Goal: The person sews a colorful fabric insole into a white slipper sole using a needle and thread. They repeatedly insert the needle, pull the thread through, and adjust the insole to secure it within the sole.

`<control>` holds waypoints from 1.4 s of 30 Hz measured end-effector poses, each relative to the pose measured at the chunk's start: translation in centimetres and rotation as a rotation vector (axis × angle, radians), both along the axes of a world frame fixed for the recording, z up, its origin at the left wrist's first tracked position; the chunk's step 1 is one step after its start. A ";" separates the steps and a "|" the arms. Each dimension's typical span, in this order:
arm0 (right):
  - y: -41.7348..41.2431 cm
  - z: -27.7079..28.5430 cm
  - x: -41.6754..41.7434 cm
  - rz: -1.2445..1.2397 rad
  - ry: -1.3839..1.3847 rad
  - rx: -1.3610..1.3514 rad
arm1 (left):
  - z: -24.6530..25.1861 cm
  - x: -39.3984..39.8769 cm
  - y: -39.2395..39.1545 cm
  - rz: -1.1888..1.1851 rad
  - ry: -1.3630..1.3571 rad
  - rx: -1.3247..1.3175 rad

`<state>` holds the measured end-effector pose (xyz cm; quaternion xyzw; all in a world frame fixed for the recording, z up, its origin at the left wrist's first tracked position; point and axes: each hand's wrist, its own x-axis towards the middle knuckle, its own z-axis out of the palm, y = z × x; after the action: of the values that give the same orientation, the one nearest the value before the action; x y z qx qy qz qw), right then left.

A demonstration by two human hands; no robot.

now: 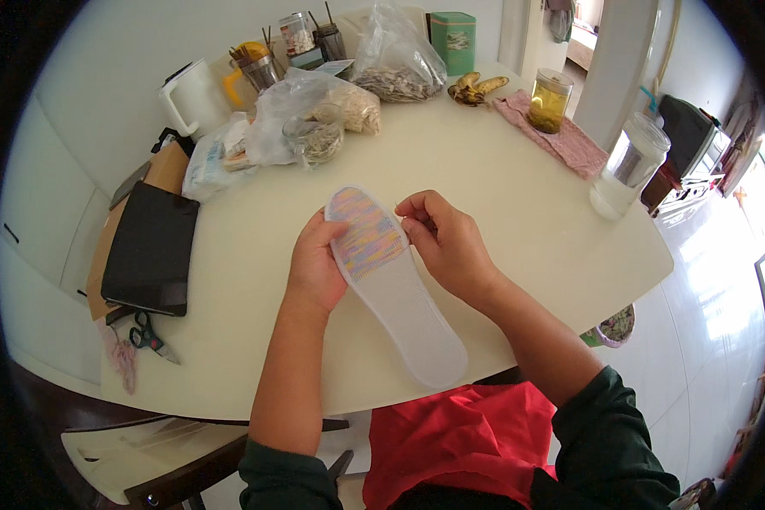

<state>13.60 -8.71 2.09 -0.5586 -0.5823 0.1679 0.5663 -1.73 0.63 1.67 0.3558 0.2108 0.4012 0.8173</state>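
A white shoe insole [414, 319] is held tilted above the table, its upper part covered with pink, yellow and blue stitching. My left hand [319, 258] grips its left edge, thumb on the stitched face and fingers behind. At the right edge of the stitching is my right hand [443, 239], with thumb and index finger pinched together on something thin, perhaps a needle, too small to tell for sure. Green-handled scissors [148, 335] lie at the table's left edge, beside a bundle of pink thread [125, 363].
A black tablet [150, 248] lies on cardboard at the left. Plastic bags [280, 118], a glass cup [315, 140] and a white kettle [194, 99] stand behind. At the right are a tea glass [549, 102] on a pink cloth [570, 146] and a glass jar [631, 166].
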 end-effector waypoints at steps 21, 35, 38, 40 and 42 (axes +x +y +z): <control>-1.0 1.0 -0.5 0.029 -0.357 0.189 | 0.9 -1.4 -0.3 0.320 0.127 0.255; -1.0 1.2 -0.8 0.101 0.184 -0.087 | 0.5 -1.2 -0.5 0.285 0.151 0.247; -0.9 0.9 -0.6 0.096 0.145 -0.091 | 0.7 -1.1 -0.5 0.270 0.111 0.208; -0.9 1.0 -0.4 0.097 0.110 -0.096 | 0.9 -1.0 -0.8 0.285 0.147 0.268; -1.1 1.1 -0.3 0.101 0.080 -0.112 | 1.3 -0.6 -1.5 0.331 0.207 0.364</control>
<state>13.32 -9.78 3.19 -0.5522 -0.5764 0.2505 0.5478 -2.29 -0.89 2.93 0.4967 0.2730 0.5221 0.6373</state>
